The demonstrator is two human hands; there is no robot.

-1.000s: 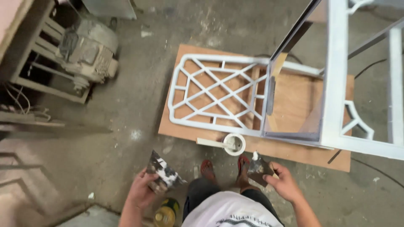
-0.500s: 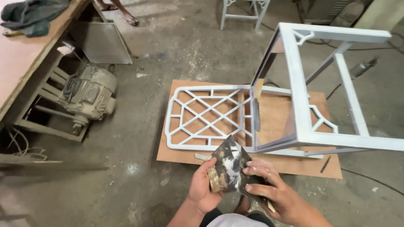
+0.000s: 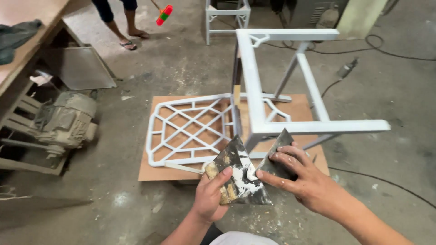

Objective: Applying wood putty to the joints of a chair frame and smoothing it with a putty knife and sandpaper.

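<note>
My left hand (image 3: 210, 194) grips a wide putty knife (image 3: 238, 174) by its wooden handle, the dark blade smeared with white filler. My right hand (image 3: 297, 179) holds a second, smaller scraper (image 3: 277, 154), its edge pressed against the first blade where the white filler lies. Just beyond both hands a white-primed chair frame (image 3: 254, 97) lies on its back on a plywood sheet (image 3: 159, 172), its lattice backrest (image 3: 188, 129) flat on the board and its legs sticking up.
A dusty electric motor (image 3: 63, 120) sits under a workbench (image 3: 20, 63) at the left. Another person's legs (image 3: 122, 22) stand at the back with a red-and-green brush (image 3: 164, 14). A black cable (image 3: 381, 181) runs across the concrete floor on the right; a second white frame (image 3: 227, 16) stands behind.
My hands came together from apart, the small scraper now touching the big blade's filler. The view tilted up, bringing the whole chair frame and the far person into sight.
</note>
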